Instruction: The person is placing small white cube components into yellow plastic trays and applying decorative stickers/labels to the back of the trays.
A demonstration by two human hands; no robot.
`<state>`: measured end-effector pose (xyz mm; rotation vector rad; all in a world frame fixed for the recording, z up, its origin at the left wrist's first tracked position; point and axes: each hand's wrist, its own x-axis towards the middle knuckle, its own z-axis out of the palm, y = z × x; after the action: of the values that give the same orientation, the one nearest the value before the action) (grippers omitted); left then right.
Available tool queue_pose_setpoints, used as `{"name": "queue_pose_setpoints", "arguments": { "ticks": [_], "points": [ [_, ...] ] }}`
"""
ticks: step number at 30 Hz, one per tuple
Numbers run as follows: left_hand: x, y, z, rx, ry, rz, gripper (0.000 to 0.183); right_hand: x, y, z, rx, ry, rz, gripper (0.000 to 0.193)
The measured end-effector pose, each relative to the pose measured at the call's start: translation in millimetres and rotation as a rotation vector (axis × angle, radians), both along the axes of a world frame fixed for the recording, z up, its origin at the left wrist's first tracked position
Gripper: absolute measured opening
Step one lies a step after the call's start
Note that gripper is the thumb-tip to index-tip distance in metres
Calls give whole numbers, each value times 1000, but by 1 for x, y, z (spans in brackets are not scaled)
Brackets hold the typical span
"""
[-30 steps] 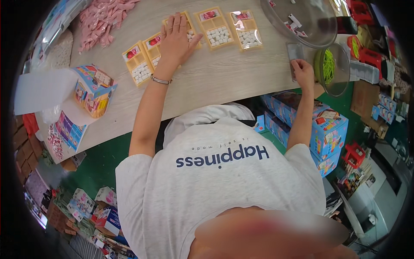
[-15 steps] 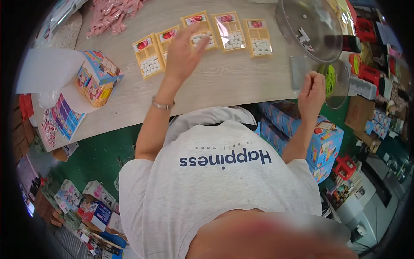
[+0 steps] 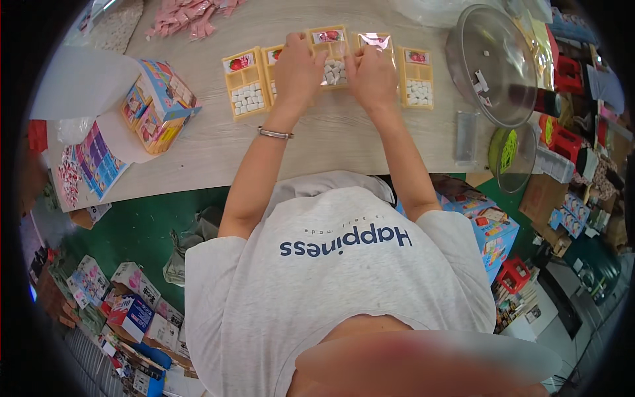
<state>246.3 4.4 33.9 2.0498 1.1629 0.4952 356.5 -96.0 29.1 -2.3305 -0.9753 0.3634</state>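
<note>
Several yellow compartment trays stand side by side across the table, each with small white pieces in its near part and a strawberry-print packet at its far end. My left hand (image 3: 301, 73) is curled over the second tray (image 3: 269, 58), its thumb reaching toward the middle tray (image 3: 327, 55). On the other side, my right hand (image 3: 372, 81) bends its fingers over the fourth tray (image 3: 389, 45), which has shiny clear film on it. What the fingertips grip is hidden. The outer trays, left (image 3: 247, 98) and right (image 3: 418, 92), are untouched.
At the right stand a translucent grey basin (image 3: 499, 106) with a few white bits, a clear rectangular tray (image 3: 466, 137) and a round bowl with green strands (image 3: 508, 151). Pink packets (image 3: 192, 16) lie at the back left. An opened printed box (image 3: 162, 109) stands at the left.
My right hand has moved from the table's right side, beside the clear tray, to the fourth yellow tray. My left hand has drawn its fingers in over the trays. The view has shifted slightly.
</note>
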Motion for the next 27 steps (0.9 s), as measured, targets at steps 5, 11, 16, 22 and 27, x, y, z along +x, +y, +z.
{"name": "queue_pose_setpoints", "arguments": {
  "ticks": [5,11,16,22,27],
  "points": [
    [10,-10,-14,559,135,-91,58,1,8,-22,-115,-365,-49,14],
    [9,-17,1,-23,11,43,69,-7,-4,-5,72,-297,1,16],
    [9,-32,-4,199,248,-35,62,-5,-8,-20,28,-392,28,14],
    [29,-33,-36,670,104,-406,56,8,-31,-5,94,-406,-31,15],
    [35,-41,-56,664,282,-359,70,63,-169,20,286,-225,-423,21]
  ]
}}
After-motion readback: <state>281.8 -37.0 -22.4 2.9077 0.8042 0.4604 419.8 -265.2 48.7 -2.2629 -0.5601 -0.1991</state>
